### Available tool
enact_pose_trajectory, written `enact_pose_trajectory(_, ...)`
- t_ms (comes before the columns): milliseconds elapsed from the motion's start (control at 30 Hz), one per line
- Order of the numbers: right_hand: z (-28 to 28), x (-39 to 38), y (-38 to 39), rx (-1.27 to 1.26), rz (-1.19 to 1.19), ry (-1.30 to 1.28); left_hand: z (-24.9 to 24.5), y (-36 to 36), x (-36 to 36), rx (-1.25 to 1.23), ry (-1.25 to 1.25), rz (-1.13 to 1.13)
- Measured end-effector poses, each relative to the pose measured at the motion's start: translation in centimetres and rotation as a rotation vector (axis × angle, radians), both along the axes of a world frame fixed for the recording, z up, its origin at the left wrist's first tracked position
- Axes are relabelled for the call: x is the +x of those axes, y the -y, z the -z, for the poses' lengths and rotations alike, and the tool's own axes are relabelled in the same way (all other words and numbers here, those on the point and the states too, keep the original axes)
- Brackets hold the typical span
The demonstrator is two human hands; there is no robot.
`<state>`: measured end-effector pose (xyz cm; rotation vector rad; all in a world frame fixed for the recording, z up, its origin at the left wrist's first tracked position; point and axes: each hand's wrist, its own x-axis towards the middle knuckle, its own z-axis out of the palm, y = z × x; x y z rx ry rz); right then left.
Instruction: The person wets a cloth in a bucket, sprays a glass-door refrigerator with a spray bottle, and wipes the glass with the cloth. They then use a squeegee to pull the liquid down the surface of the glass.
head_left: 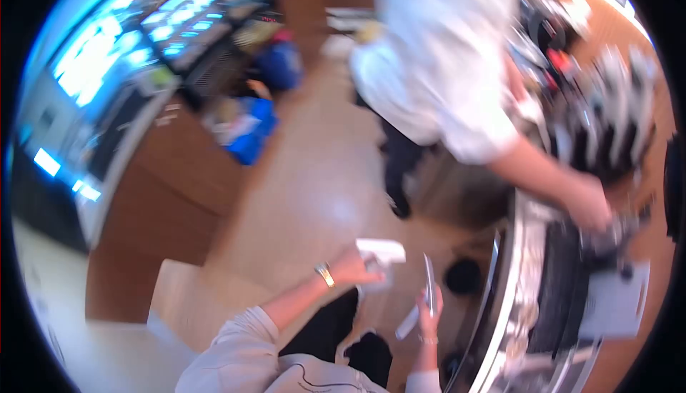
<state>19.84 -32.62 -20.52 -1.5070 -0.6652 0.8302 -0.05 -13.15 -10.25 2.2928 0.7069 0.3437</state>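
Note:
My left hand (355, 267), with a gold watch (325, 274) at its wrist, is closed around a white object (382, 251) above the floor. A greyish, see-through part hangs below that object, too blurred to name. To its right, my right hand (429, 308) grips a thin, pale, flat object (429, 276) standing nearly upright. Another pale strip (407, 323) shows at the lower left of this hand. The two hands are apart.
A person in a white shirt (443, 57) stands ahead, one arm reaching over the counter (529, 264) at right. White paper (616, 300) lies there. Blue bags (254, 128) and a wooden cabinet (168, 178) are at left. A dark round object (463, 276) is near my right hand.

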Motion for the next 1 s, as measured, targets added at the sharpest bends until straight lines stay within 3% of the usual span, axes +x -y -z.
enact_pose_trajectory(33,-1.9,-1.3,-1.0,0.043,-0.060,-0.103,-1.0,1.5,-2.1,0.168,0.095,0.006)
enact_pose_trajectory(67,-5.0,-2.7,-1.6,0.060,-0.110,-0.194,-3.1,3.1,-4.7,0.033,-0.101,0.000)
enact_pose_trajectory(133,-9.4,-5.6,-2.7,0.100,-0.252,-0.201,-8.2,6.8,-9.0,0.016,-0.137,-0.067)
enact_pose_trajectory(167,-11.6,-6.9,-2.7,0.102,-0.304,-0.203,-9.1,8.4,-10.8,0.007,-0.038,-0.089)
enact_pose_trajectory(200,-13.9,-8.1,-3.6,0.066,-0.380,-0.128,-10.2,9.8,-12.8,-0.013,-0.114,-0.088)
enact_pose_trajectory(300,-19.5,-13.9,-7.6,0.145,-0.588,-0.176,-10.0,12.2,-17.4,-0.289,-0.092,-0.061)
enact_pose_trajectory(400,-23.4,-20.7,-9.7,0.129,-0.835,-0.226,-14.6,14.0,-21.9,-0.469,-0.048,-0.141)
enact_pose_trajectory(467,-24.1,-24.8,-11.7,0.078,-1.010,-0.283,-14.8,14.1,-25.5,-0.405,-0.011,-0.271)
enact_pose_trajectory(567,-27.4,-33.8,-14.0,0.119,-1.190,-0.595,-17.0,12.9,-32.4,-0.192,0.050,-0.400)
enact_pose_trajectory(633,-27.0,-40.4,-15.9,0.072,-1.254,-0.476,-18.6,13.3,-37.6,-0.046,0.078,-0.505)
enact_pose_trajectory(700,-30.1,-46.5,-16.8,-0.226,-1.316,-0.469,-19.4,13.7,-42.6,-0.060,0.050,-0.592)
enact_pose_trajectory(833,-32.1,-59.2,-19.0,0.027,-1.681,-0.410,-25.2,13.8,-53.6,-0.205,-0.165,-0.757)
enact_pose_trajectory(900,-35.6,-64.6,-19.4,0.083,-1.799,-0.242,-24.3,14.6,-58.6,-0.194,-0.053,-0.859)
enact_pose_trajectory(933,-34.7,-67.1,-20.9,0.275,-1.928,-0.366,-23.7,14.6,-61.1,-0.174,0.004,-0.901)
enact_pose_trajectory(967,-35.0,-68.8,-21.4,0.097,-1.960,-0.542,-23.4,14.5,-63.8,-0.122,0.010,-0.966)
enact_pose_trajectory(1000,-33.1,-70.5,-22.8,0.146,-1.958,-0.411,-23.0,15.4,-65.9,-0.092,0.022,-1.034)
